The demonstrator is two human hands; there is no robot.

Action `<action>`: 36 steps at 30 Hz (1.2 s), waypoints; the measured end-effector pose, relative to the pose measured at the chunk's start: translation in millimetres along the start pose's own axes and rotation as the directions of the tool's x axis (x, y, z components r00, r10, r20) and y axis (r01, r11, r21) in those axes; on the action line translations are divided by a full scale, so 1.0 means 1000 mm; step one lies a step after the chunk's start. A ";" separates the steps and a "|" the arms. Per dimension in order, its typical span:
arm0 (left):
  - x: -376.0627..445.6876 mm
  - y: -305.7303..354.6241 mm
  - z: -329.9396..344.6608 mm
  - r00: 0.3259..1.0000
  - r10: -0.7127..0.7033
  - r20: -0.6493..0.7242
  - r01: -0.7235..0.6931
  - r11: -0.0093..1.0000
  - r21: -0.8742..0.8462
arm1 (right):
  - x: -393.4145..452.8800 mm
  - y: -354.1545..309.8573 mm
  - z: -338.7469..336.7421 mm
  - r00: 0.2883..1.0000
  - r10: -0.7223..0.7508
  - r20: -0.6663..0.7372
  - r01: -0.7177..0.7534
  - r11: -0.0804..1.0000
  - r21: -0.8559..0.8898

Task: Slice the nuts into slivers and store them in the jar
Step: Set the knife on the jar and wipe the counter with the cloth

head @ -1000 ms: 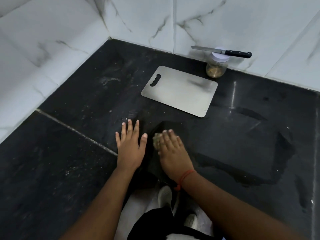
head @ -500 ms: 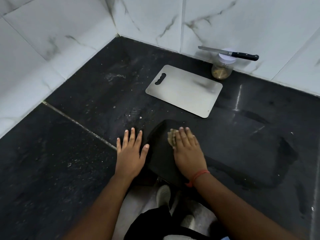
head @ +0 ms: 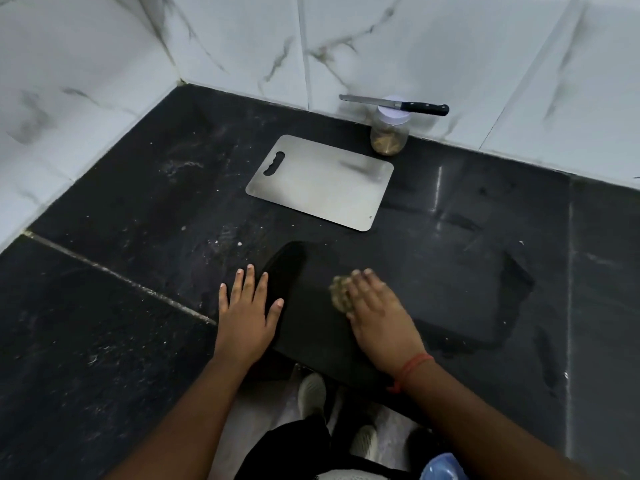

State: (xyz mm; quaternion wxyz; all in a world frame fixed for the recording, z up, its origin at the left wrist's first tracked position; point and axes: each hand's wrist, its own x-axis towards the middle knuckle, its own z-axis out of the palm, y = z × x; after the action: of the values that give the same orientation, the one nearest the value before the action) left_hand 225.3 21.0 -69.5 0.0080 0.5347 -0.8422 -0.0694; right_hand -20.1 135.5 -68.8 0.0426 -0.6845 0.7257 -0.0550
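1. Near the table's front edge, the left hand (head: 244,320) lies flat, fingers straight and spread, on the black stone table (head: 121,341).
2. Just beside it, the right hand (head: 382,320) presses a crumpled, tan scrubber (head: 338,296) onto a wet, glossy patch; its fingers are blurred.
3. Toward the back edge lies a rectangular brushed-steel board (head: 322,183) with rounded corners and a slot handle.
4. Behind it, by the veined white marble wall (head: 415,46), stands a clear jar (head: 389,133) of brown slivers with a white lid; a black-handled knife (head: 394,105) rests across the lid.
5. Since half a second ago, the right hand and scrubber have slid rightward, away from the left hand.
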 end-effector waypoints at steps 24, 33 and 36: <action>0.002 0.100 0.015 0.931 0.358 0.068 -0.360 0.933 0.011 | -0.116 0.011 -0.008 0.999 -0.048 -0.022 0.049 0.999 0.014; 0.003 0.142 0.015 0.881 0.468 0.066 -0.468 0.884 -0.013 | -0.151 0.002 -0.008 0.993 0.114 0.004 -0.114 0.993 0.038; 0.004 0.155 0.011 0.861 0.506 0.048 -0.505 0.863 -0.024 | -0.159 0.037 -0.016 0.960 0.277 -0.033 -0.276 0.961 0.027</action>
State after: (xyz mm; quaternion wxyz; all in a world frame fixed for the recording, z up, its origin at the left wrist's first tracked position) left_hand 83.5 82.9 -61.0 0.0065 0.2932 -0.9524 -0.0836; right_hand -49.7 296.4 -60.2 0.0441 -0.5748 0.8142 -0.0690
